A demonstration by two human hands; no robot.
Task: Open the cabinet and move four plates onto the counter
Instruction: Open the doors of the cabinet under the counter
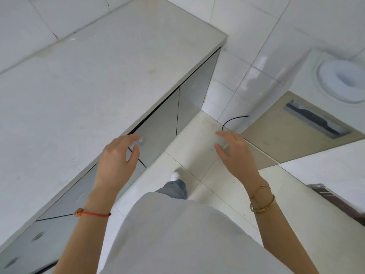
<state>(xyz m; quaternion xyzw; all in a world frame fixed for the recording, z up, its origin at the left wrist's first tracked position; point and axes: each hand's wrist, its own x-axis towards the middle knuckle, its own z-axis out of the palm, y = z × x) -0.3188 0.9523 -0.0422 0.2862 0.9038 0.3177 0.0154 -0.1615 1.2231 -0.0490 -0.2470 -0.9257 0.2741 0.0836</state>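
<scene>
A pale grey stone counter (94, 80) fills the upper left of the frame, and its top is bare. Beneath its front edge runs a row of glossy grey cabinet doors (160, 125), one of them slightly ajar with a dark gap along its top. No plates show anywhere in view. The left hand (116, 157), with a red cord bracelet (92, 213) on the wrist, hangs at centre frame, fingers loosely spread, empty, just in front of the counter edge beside the ajar door; whether it touches is unclear. The right hand (235, 153), wearing gold bangles (262, 204), hovers right of centre over the cream tiled floor (197, 135), likewise spread and empty.
</scene>
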